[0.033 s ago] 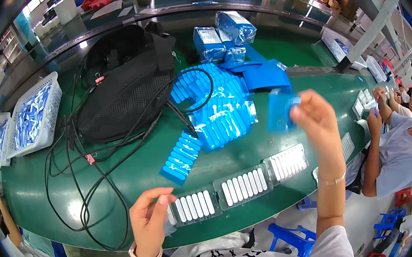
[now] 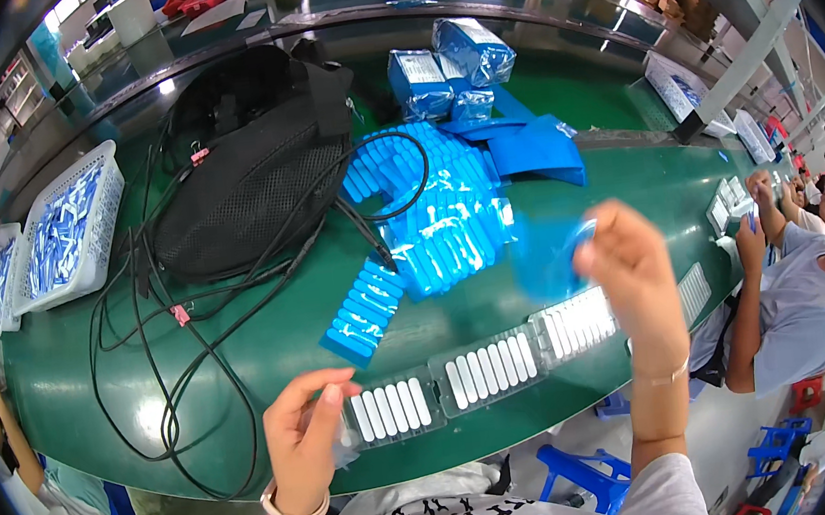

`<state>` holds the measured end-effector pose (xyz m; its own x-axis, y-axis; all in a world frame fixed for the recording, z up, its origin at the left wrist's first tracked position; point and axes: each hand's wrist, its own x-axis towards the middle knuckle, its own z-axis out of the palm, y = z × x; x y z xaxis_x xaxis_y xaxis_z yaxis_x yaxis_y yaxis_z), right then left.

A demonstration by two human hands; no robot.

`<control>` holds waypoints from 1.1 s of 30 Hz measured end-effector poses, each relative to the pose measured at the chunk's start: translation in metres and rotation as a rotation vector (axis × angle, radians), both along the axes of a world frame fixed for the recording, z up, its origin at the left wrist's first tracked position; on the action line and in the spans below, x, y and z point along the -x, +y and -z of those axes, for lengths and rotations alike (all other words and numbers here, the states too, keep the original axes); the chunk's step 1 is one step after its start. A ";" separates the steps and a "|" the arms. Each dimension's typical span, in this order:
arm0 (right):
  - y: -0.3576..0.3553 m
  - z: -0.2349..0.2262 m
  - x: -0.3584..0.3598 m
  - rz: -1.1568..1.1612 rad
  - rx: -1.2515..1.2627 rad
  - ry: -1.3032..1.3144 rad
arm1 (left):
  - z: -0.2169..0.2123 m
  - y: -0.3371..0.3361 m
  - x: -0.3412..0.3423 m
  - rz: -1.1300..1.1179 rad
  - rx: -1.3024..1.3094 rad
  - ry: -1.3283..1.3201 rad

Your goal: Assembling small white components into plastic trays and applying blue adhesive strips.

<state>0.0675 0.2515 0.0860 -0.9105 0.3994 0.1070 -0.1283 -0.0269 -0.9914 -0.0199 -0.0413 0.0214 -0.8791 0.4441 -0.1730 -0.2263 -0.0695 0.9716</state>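
The right hand (image 2: 623, 253) pinches a blurred blue film (image 2: 546, 262); the left hand (image 2: 300, 432) half-curls (its hold, if any, I cannot tell) beside 3 clear trays (image 2: 442, 380) of white strips (image 2: 490, 372).

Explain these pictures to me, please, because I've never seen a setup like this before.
There's no machine here, just a person working bare-handed, seen by a fisheye camera on their head, which bends straight edges. On the green table lie a black mesh bag, a pile of blue strips and a row of white strips, with white baskets at left. The right hand has a blurred blue sheet in its grip. The left hand is by the row's left end; whether it holds anything is unclear.
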 end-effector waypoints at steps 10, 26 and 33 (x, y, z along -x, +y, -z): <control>-0.109 0.046 -0.007 -0.219 0.248 -0.152 | 0.023 0.036 -0.016 0.491 -0.497 -0.025; -0.136 0.071 -0.015 -0.095 -0.100 -0.078 | 0.033 0.011 -0.028 0.168 -0.421 -0.058; -0.124 0.070 -0.037 0.076 0.048 0.180 | 0.028 -0.047 -0.012 -0.042 -0.936 -0.364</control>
